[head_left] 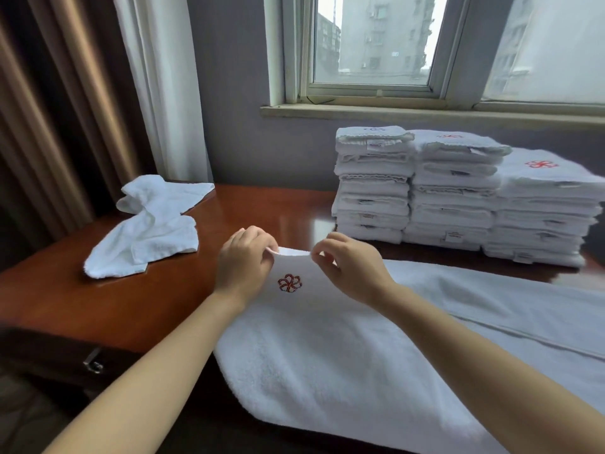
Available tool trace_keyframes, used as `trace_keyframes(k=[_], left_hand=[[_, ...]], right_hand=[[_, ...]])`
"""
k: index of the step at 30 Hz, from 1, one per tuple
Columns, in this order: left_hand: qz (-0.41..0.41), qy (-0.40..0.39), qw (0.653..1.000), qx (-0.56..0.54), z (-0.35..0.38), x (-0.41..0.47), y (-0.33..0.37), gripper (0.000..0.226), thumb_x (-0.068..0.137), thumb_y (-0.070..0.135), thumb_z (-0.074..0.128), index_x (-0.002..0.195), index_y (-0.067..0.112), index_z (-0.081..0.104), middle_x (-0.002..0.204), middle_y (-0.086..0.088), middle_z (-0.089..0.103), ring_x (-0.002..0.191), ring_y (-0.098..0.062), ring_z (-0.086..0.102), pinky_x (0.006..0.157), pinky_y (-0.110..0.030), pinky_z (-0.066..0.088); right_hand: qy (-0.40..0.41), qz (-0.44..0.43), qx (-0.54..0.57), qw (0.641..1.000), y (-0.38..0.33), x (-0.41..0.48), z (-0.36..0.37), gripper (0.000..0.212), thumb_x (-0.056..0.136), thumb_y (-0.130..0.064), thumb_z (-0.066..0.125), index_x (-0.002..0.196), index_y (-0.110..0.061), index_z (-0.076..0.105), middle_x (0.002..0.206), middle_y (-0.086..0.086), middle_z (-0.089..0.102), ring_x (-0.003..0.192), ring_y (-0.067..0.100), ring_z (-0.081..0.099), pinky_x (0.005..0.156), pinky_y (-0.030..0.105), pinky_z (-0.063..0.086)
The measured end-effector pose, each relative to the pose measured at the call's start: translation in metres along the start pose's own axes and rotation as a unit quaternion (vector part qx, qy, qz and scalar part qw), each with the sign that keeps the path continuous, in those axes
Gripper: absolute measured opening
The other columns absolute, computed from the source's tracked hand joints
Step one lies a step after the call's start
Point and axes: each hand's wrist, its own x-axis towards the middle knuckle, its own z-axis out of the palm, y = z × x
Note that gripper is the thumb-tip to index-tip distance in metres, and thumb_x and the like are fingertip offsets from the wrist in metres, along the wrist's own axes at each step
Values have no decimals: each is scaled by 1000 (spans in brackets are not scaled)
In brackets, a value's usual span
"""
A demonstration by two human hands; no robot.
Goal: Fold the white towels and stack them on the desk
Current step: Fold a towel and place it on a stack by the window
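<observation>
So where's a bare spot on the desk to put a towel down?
Bare desk shows between the crumpled towels and the three folded stacks, and at the front left, nearer than the crumpled towels. The right side is crowded: stacks at the back, the spread towel in front.

Grey wall (235,93) beyond the left hand (244,260) and right hand (350,267), with white-framed window (370,44) over a pale sill (425,113), dull daylight. Far left of the hands, brown curtain (49,109) beside white sheer curtain (163,93). Underneath, glossy reddish-brown worktop (98,306).
</observation>
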Motion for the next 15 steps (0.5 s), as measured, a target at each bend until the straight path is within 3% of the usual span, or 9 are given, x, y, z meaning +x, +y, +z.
trace_keyframes(k=[5,7,10,13,15], left_hand=[[15,-67,995,66,-8,-32,-5,12,76,9,58,69,13,66,74,-3,62,72,-29,58,67,-36,45],[8,-116,988,98,-9,-38,0,33,78,22,39,64,12,67,70,-5,64,69,-29,57,69,-38,45],[-10,-96,991,88,-12,-34,11,50,76,36,23,62,13,65,67,-3,64,67,-28,55,67,-34,40],[-42,-106,992,53,-4,-27,29,43,82,37,32,86,22,73,91,4,69,90,-23,60,76,-32,40],[-61,-166,984,20,10,-25,39,35,92,33,42,116,27,67,122,5,64,116,-20,55,89,-31,42]], right_hand=[[-68,-20,6,997,-12,-28,14,17,95,-27,55,95,-26,72,93,-8,65,77,18,63,59,30,47],[-118,-7,6,993,-12,-37,19,19,95,-29,54,100,-30,73,96,-8,65,81,16,62,61,27,43],[-116,11,20,993,-9,-44,16,19,95,-30,56,103,-29,74,93,-8,67,81,13,60,62,26,42],[-51,57,13,997,-2,-46,6,20,93,-23,56,102,-26,73,93,-8,69,87,14,61,67,29,45],[-52,103,-45,992,5,-50,3,26,93,-24,52,111,-27,70,107,-7,68,103,17,58,84,31,44]])
